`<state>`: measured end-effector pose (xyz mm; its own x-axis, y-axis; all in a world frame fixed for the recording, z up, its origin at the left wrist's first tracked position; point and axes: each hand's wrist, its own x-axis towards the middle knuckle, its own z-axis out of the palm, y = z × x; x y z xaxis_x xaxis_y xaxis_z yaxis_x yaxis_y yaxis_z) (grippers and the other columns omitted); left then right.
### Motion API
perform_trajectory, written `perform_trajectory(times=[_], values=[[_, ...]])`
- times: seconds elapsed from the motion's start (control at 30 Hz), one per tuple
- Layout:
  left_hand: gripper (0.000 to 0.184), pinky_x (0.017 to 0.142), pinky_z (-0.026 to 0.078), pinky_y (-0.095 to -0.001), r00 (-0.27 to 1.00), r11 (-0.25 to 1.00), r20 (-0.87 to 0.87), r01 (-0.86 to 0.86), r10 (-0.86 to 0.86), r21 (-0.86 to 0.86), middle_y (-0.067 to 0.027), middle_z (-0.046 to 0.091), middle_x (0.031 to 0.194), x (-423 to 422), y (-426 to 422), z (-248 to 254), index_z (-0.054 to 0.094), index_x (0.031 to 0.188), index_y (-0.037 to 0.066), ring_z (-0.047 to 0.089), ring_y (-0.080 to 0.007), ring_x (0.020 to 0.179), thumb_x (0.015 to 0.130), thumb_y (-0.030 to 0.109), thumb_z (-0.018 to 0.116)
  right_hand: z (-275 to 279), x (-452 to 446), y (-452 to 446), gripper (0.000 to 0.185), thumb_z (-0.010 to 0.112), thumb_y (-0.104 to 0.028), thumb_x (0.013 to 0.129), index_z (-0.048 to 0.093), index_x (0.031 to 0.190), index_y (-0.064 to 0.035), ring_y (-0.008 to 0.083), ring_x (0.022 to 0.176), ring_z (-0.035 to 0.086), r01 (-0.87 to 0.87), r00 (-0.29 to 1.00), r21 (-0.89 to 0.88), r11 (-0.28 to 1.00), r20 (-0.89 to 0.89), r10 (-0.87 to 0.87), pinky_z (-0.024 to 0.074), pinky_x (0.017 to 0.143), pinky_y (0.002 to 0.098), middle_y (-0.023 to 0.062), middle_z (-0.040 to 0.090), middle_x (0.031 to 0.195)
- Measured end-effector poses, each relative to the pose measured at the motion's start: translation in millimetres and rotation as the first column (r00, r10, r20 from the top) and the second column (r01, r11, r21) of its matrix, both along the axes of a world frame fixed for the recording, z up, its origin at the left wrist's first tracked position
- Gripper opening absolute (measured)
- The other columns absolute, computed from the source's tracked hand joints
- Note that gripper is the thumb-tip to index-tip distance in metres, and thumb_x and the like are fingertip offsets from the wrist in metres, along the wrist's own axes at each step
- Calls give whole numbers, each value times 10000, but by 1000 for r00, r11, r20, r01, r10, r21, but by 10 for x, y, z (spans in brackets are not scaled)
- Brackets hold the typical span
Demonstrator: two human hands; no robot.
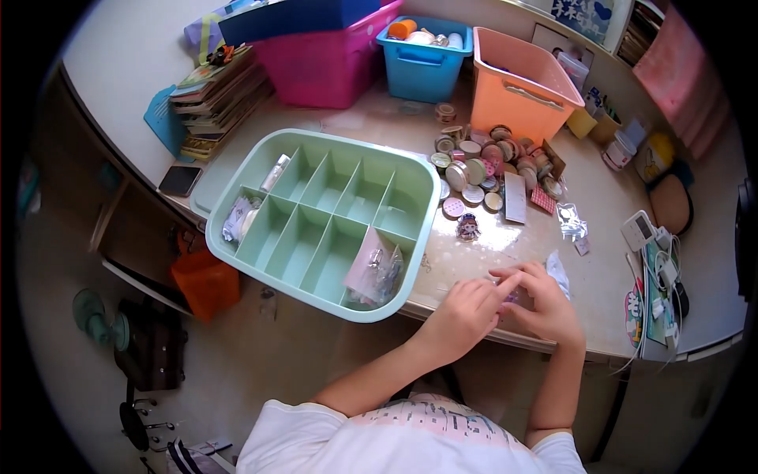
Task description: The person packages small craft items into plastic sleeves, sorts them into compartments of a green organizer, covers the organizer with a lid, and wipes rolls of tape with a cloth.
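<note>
My left hand (466,310) and my right hand (545,304) meet over the table's front edge, fingers bent and fingertips together. Between them shows a small purplish thing (512,296), mostly hidden, whose kind I cannot make out. A crumpled white wrapper (558,272) lies just beyond my right hand. Left of my hands sits a pale green divided box (430,186); its near right compartment holds a pink card and clear plastic packets (377,272). Left compartments contain a white tube (275,172) and a wrapped bundle (238,219). A cartoon-figure sticker (467,227) lies ahead.
Many rolls of decorative tape (475,172) are heaped before an orange bin (517,99). Behind stand a blue basket (426,71) and a magenta bin (324,67). A phone (180,180) lies left; a power strip with cables (667,272) is at right.
</note>
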<state>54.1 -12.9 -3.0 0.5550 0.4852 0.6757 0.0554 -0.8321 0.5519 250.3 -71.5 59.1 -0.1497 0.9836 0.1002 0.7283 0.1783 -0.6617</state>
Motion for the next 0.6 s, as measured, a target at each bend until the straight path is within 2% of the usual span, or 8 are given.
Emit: perform_trajectory(times=[0.1,0.17,0.3,0.37,0.4,0.47,0.57,0.6], values=[[670,876,561,-396,1000,996,-24,2,0,92,-111,683,1029,-92,13,-9,565,1487,26,679,-295,964,843,-28,741,32,19,30,537,814,-89,843,678,1362,-64,315,1149,603,-87,996,51,995,22,86,512,989,391,136,647,1212],[622,861,575,-391,1000,992,8,-1,0,129,-115,690,1020,-156,33,-15,598,1454,15,689,-291,971,847,-39,725,73,12,29,529,819,-89,845,686,1356,-72,259,1096,634,31,993,-122,992,-110,-44,542,919,357,125,665,1199],[438,860,608,-374,995,933,96,-9,-27,360,-111,730,1041,-365,36,136,720,1270,1,723,-261,1028,832,-24,723,199,-66,64,485,825,-63,855,685,1319,-44,207,960,675,6,982,-152,988,-184,-34,556,829,320,113,707,1130],[314,861,622,-363,994,885,99,-8,-43,465,-94,754,1036,-502,7,276,762,1158,23,741,-250,1041,845,37,761,206,-134,61,368,830,-21,855,715,1205,-17,187,834,687,-82,811,-290,954,-576,-105,552,771,309,87,744,1042],[314,861,622,-363,994,887,100,-8,-43,462,-94,754,1036,-601,-15,345,762,1158,23,741,-250,1041,845,37,761,228,-192,100,368,830,-21,855,715,1205,-17,187,834,687,-82,812,-293,953,-574,-107,552,771,309,87,744,1042],[226,792,608,-361,994,843,94,-98,56,530,-90,755,1027,-842,-71,467,758,1108,40,739,-254,1012,886,76,787,330,-370,278,258,842,0,848,736,1083,-1,168,785,682,-123,921,127,984,-355,161,547,755,313,71,752,997],[232,754,559,-343,928,849,261,-353,265,393,-75,740,956,-1251,-102,622,725,1046,52,709,-278,920,862,127,844,518,-735,667,241,858,-25,826,771,1046,-77,229,965,677,-247,914,386,889,-211,346,532,783,343,60,739,972],[264,758,545,-338,860,810,326,-492,393,320,-69,732,928,-1315,-80,642,713,1038,50,695,-283,903,838,134,862,631,-830,744,193,838,-68,861,772,1042,-82,247,1050,650,-317,916,336,887,-133,378,512,889,381,49,736,985]])
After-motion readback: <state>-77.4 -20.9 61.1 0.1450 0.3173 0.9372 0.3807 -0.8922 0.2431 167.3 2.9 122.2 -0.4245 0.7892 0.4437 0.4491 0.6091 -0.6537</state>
